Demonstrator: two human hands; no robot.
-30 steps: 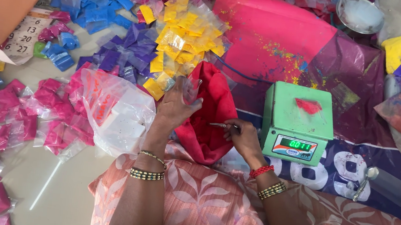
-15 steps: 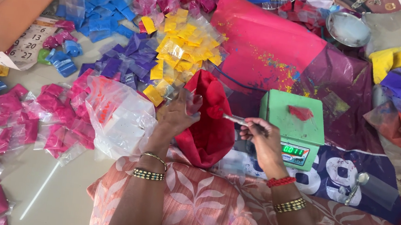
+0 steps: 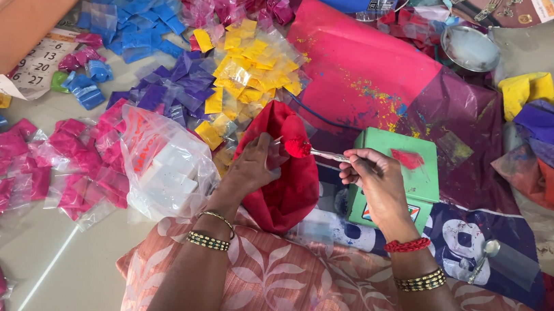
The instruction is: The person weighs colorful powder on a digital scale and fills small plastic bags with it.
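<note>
Since a second ago our right hand has lifted off the green plastic weighing scale and now carries a small metal spoon, heaped with red powder, toward the mouth of the red powder-filled plastic bag at the centre of the frame. Our fingers pinch the spoon's handle, pressed together around it. Our left hand is closed on the bag's rim, gripping the film to keep the mouth up.

To do this well, we judge the spoon should stay level and low over the opening, and the left hand should keep the rim taut so nothing spills on the patterned peach cloth over our lap.

A clear bag of empty white pouches lies just left of the red bag. Yellow sachets pile up above the centre, purple sachets beside them, blue sachets in the upper left, pink sachets along the left edge. A paper calendar sheet lies under the corner of a brown cardboard box at upper left. A round steel bowl sits in the upper right.
</note>
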